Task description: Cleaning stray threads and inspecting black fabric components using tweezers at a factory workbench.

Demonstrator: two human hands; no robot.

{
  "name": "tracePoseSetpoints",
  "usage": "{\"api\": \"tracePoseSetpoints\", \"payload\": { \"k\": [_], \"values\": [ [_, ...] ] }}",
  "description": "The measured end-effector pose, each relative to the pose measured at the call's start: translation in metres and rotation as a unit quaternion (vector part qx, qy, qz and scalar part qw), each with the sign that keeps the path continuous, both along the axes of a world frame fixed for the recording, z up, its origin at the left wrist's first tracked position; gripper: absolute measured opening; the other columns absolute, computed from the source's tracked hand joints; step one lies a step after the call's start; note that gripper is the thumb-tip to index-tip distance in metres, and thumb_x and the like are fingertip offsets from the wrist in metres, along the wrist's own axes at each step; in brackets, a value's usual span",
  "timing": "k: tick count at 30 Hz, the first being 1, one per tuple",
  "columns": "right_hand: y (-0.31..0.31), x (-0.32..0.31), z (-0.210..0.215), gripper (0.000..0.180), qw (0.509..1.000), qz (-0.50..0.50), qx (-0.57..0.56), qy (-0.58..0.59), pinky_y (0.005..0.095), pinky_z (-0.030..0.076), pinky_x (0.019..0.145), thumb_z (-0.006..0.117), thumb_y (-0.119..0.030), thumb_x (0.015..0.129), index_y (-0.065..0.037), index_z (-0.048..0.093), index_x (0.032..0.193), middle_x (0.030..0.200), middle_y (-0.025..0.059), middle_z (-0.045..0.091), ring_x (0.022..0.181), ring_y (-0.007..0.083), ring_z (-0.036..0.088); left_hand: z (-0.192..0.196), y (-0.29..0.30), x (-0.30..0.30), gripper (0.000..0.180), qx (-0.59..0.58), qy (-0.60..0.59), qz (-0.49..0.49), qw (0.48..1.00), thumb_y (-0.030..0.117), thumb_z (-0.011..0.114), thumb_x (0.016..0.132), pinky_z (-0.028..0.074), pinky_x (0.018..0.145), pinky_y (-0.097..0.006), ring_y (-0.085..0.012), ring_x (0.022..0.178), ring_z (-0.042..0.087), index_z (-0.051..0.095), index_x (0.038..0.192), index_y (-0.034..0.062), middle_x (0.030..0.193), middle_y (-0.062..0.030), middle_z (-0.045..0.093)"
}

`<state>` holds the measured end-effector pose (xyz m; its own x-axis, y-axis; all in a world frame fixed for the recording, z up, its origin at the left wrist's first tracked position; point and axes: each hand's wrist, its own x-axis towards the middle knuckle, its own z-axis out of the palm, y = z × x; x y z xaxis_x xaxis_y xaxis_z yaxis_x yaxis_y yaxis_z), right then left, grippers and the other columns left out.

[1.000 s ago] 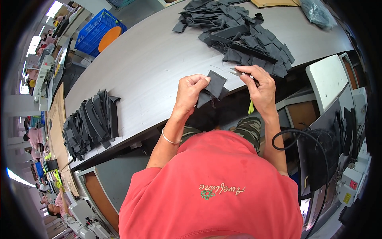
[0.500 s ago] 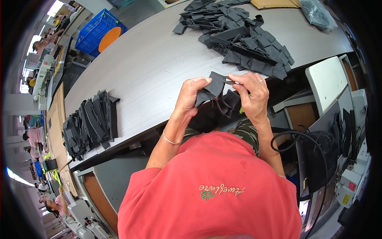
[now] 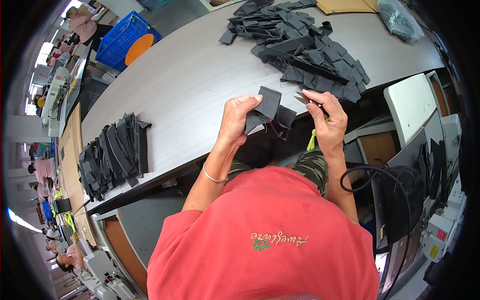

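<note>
My left hand (image 3: 234, 120) is closed on a dark grey fabric piece (image 3: 270, 104), its thumb pressed on the flat squared end. More folds of the same cloth hang below the fingers, with loose threads at the lower edge. In my right hand (image 3: 330, 120) is a pair of thread snips (image 3: 302, 98), the pointed blades a little apart and just right of the cloth, not touching it. A yellow-green ribbon (image 3: 312, 140) dangles beneath that hand. Both hands are over the near edge of the pale table (image 3: 190, 90).
A large heap of dark grey fabric pieces (image 3: 312, 57) covers the table's far right; a neater stack (image 3: 115, 152) lies at left. Behind are a clear plastic bag (image 3: 398, 20) and a blue crate (image 3: 116, 45). A black cable (image 3: 400, 192) loops at right. Co-workers sit far left.
My right hand has drawn the snips away from the cloth, to the right. The cloth in my left hand is tilted slightly differently. At far left a person in pink has come into view.
</note>
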<state>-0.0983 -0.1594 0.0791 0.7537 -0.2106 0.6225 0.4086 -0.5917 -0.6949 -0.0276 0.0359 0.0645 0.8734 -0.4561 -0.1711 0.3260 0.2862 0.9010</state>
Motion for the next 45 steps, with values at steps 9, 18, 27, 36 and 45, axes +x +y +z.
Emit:
{"api": "tracePoseSetpoints", "payload": {
  "k": [9, 18, 27, 36, 45],
  "values": [
    [0.007, -0.002, -0.002, 0.039, 0.953, 0.122, 0.244, 0.13, 0.0209, 0.041, 0.078, 0.072, -0.023, 0.085, -0.008, 0.061, 0.119, 0.099, -0.0013, 0.057, 0.087, 0.0063, 0.049, 0.008, -0.013, -0.007, 0.024, 0.16, -0.342, 0.077, 0.923, -0.003, 0.065, 0.077, 0.045, 0.077, -0.025, -0.0096, 0.084, 0.055, 0.062, 0.101, 0.0008, 0.09, -0.0029, 0.063],
    [0.014, -0.003, 0.004, 0.021, 0.969, 0.124, 0.166, 0.133, 0.0225, 0.043, 0.069, 0.063, -0.008, 0.087, -0.005, 0.067, 0.108, 0.089, 0.0045, 0.065, 0.074, 0.0097, 0.055, -0.001, -0.017, -0.008, 0.02, 0.105, -0.289, 0.118, 0.944, -0.009, 0.066, 0.069, 0.045, 0.069, -0.023, -0.0094, 0.077, 0.055, 0.056, 0.082, 0.002, 0.079, -0.0007, 0.055],
    [0.031, 0.001, 0.009, 0.015, 0.996, 0.045, -0.05, 0.064, 0.0323, 0.045, 0.061, 0.067, -0.006, 0.077, -0.01, 0.071, 0.091, 0.073, 0.004, 0.063, 0.066, 0.0221, 0.057, -0.016, -0.02, -0.001, 0.019, 0.145, -0.349, 0.156, 0.913, -0.011, 0.063, 0.065, 0.041, 0.06, -0.025, -0.0115, 0.067, 0.05, 0.055, 0.077, 0.0016, 0.072, -0.0031, 0.051],
    [0.03, 0.005, 0.009, 0.008, 0.995, 0.036, -0.083, 0.038, 0.0339, 0.043, 0.059, 0.067, -0.008, 0.076, -0.01, 0.069, 0.083, 0.071, 0.0033, 0.063, 0.062, 0.0247, 0.056, -0.008, -0.021, -0.005, 0.018, 0.194, -0.352, 0.149, 0.904, -0.008, 0.064, 0.065, 0.041, 0.06, -0.027, -0.0149, 0.066, 0.051, 0.055, 0.077, 0.0014, 0.072, -0.005, 0.053],
    [0.017, 0.015, -0.016, 0.037, 0.897, 0.182, 0.268, 0.302, 0.0164, 0.037, 0.068, 0.072, -0.012, 0.082, -0.006, 0.059, 0.116, 0.083, -0.007, 0.049, 0.073, 0.0026, 0.042, -0.019, -0.026, -0.013, 0.039, 0.173, -0.369, 0.096, 0.908, 0.001, 0.071, 0.071, 0.047, 0.083, -0.031, -0.0224, 0.09, 0.06, 0.05, 0.104, 0.0026, 0.086, -0.0089, 0.06]
  ]
}}
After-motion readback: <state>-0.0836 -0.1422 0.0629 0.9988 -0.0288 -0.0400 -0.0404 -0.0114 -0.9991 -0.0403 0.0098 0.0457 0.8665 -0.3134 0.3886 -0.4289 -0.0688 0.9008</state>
